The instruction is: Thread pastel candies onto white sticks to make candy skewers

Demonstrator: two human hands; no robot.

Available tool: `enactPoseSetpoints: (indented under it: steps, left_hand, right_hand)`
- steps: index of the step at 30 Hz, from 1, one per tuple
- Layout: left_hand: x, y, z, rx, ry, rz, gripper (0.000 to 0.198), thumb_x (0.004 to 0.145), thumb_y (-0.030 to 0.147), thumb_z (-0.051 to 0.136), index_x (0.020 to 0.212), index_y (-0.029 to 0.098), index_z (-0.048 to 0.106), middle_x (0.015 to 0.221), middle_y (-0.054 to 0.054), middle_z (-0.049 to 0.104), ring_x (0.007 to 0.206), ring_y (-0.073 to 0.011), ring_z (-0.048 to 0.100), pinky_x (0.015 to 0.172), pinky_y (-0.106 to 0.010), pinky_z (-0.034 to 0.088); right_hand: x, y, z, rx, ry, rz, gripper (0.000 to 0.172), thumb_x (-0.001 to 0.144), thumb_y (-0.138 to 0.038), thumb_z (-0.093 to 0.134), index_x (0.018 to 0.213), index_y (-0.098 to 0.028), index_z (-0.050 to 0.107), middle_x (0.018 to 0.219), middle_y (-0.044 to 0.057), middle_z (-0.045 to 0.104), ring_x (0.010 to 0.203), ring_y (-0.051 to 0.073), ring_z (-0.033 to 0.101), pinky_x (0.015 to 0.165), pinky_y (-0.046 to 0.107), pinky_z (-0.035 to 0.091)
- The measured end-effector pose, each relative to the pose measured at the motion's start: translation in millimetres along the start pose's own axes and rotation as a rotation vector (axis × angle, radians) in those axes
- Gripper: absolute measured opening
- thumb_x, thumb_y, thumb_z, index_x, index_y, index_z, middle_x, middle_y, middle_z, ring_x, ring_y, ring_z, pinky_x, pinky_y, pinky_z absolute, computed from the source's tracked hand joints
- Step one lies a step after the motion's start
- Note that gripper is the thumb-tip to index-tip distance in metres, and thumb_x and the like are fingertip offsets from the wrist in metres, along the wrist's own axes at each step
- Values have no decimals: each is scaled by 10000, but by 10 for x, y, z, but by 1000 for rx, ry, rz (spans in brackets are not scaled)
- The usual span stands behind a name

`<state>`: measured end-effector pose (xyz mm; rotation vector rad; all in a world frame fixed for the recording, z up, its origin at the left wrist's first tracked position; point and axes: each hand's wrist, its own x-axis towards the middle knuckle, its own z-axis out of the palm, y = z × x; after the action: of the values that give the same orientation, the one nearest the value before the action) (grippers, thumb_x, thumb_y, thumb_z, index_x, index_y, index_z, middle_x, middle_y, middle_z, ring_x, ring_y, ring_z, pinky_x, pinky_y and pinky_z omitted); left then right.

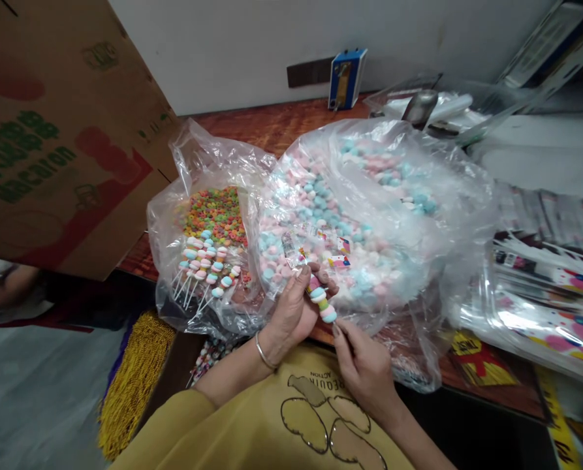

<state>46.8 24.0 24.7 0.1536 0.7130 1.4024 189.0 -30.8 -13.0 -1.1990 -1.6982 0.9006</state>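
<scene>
My left hand (pixel 295 312) is closed around the upper part of a candy skewer (pixel 323 303), a row of pastel pink, blue and yellow-green pieces. The thumb and fingers of my right hand (pixel 364 358) pinch it at its lower end, where the stick is mostly hidden. Just beyond my left fingertips is a clear printed wrapper (pixel 339 253); whether the fingers hold it, I cannot tell. Behind both hands spreads a large clear bag of pink, blue and white candies (pixel 323 202). Several finished candy skewers (pixel 203 264) on white sticks lie to the left.
Small orange, green and red ring candies (pixel 215 212) fill another open clear bag at left. A cardboard box (pixel 66 143) stands beside it. Stacks of printed packaging (pixel 555 300) occupy the right. At the back stands a blue box-shaped device (pixel 347 78). Yellow fringe (pixel 137 385) hangs lower left.
</scene>
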Motion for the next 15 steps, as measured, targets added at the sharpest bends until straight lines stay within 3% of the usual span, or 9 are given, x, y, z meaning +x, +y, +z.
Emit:
enactPoseSetpoints:
  steps: [3,4,6,9,12,15]
  left_hand:
    - [4,21,-28,-46,-60,-36,388,721,406,906,935,187,668,786,16,617,750,-128,611,880,-349,553]
    - [4,26,-33,-53,-82,-51,387,726,420,901,929,187,667,776,17,615,745,-129,612,882,-349,555]
    - [0,19,-34,-50,-108,-70,382,733,436,894,910,189,662,754,22,608,735,-130,615,894,-357,556]
    - [-16,-31,-21,-25,-98,-53,370,731,404,901,898,187,653,736,31,610,715,-125,618,926,-377,552]
    - [-21,-71,-28,26,-89,-63,375,733,378,903,935,171,664,778,5,659,753,-146,658,956,-396,540]
    - [27,-5,-66,56,-124,-46,505,718,430,906,1095,188,673,1018,-78,739,986,-239,708,986,-422,528]
  right_hand:
    - [-12,-70,27,686,-205,521,352,987,-515,575,887,-191,670,450,-119,340,323,64,255,399,222,356]
    - [-9,-85,39,854,-247,633,361,961,-538,611,866,-192,656,442,-145,282,309,46,181,383,213,345]
    - [4,-90,67,1015,-270,713,368,921,-553,667,857,-192,645,448,-166,254,305,29,125,378,206,351]
    - [27,-34,99,731,-106,495,346,950,-523,642,855,-191,661,475,-110,403,339,64,305,411,212,381]
    - [48,69,83,108,151,9,225,969,-381,636,920,-175,715,679,27,689,534,138,592,534,248,458]
    - [64,139,20,-234,230,-288,159,1001,-240,584,1021,-156,717,769,62,752,595,160,659,598,266,480]
